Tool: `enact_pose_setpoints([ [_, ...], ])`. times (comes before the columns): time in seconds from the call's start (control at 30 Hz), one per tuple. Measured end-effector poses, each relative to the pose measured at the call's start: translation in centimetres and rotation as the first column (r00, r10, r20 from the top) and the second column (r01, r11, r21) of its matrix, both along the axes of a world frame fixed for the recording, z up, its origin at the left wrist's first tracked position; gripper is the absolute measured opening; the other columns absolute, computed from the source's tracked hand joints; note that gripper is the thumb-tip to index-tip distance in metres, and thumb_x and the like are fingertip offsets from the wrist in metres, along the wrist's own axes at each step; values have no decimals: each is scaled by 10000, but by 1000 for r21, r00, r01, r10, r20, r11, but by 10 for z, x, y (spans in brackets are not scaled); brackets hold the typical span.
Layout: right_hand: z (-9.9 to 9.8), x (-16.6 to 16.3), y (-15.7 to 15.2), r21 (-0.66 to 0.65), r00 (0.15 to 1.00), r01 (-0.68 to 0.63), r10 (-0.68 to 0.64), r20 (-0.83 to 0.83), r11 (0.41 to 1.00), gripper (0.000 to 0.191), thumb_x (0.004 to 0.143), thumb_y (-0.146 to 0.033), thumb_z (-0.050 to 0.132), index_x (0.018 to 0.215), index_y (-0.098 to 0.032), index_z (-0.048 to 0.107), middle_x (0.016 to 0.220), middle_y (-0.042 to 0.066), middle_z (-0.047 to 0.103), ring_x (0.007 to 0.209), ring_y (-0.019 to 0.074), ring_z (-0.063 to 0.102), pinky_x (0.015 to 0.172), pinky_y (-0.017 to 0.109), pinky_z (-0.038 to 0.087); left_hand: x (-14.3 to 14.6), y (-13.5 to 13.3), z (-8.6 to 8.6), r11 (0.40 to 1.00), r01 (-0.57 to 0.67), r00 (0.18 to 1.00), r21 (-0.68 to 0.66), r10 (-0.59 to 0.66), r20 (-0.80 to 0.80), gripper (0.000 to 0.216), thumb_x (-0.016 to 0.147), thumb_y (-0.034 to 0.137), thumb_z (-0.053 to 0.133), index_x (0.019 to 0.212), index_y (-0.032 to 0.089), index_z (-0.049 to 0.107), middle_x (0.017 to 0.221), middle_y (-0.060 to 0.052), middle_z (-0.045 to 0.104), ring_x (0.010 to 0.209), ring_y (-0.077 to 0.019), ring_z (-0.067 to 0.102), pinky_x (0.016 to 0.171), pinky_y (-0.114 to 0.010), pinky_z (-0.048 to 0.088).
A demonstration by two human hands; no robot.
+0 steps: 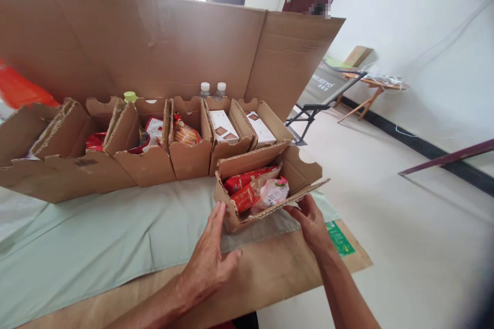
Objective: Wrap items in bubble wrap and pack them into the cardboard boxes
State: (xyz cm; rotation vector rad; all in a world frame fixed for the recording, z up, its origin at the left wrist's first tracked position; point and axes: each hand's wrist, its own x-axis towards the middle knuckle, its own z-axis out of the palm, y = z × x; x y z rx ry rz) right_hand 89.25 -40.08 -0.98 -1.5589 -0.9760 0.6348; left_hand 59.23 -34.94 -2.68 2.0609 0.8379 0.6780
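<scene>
Small open cardboard box (pixel 299 172) with torn corrugated edges holds red and white snack packets (pixel 257 191). Left hand (pixel 208 257) lies flat, fingers apart, against its near left corner; right hand (pixel 311 222) pinches the right flap. Packet print unreadable.

The cloth (pixel 116 236) before me lay open — room to slide either hand across. Ahead, a row of boxes (pixel 154 149) blocked the way, the cardboard wall (pixel 154 46) rising behind it. My box (pixel 297 172) sat at the table's right edge — floor (pixel 386 247) beyond.

An open cardboard box (pixel 297 172) of red and white snack packets (pixel 257 191) sits tilted at the table's edge.
</scene>
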Motion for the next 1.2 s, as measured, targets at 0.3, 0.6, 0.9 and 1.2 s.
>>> enact_pose_setpoints([
  [0.3,-22,-37,19,131,995,-17,30,-94,991,588,838,-461,746,1355,-260,551,1433,129,596,1163,257,653,983,414,547,1,49,-1,981,-179,968,-79,190,164,861,852,246,611,1616,253,214,1585,-146,445,1455,-366,433,1141,-570,443],
  [0.6,-29,-87,-26,-89,956,292,-294,-10,952,560,829,-534,717,1264,-185,666,1278,147,711,1178,340,666,984,503,545,-50,11,-10,992,-23,1000,-122,22,-12,734,805,199,605,1518,213,431,1496,-142,561,1361,-314,543,1165,-507,428],
  [0.9,-11,-182,46,-228,968,-192,223,118,955,628,763,-635,695,1230,-215,696,1275,105,730,1110,307,717,919,400,608,-178,7,31,996,-40,996,81,46,-71,351,871,186,597,1209,190,692,1186,-99,755,1169,-230,674,1056,-362,521],
  [1.2,-2,-197,29,-431,943,-119,238,233,894,607,716,-751,619,1057,-270,765,1046,65,806,1057,330,743,979,451,588,-387,99,62,436,-748,452,500,887,-97,341,867,308,594,1150,145,692,1336,-189,629,1319,-364,522,1150,-583,363],
])
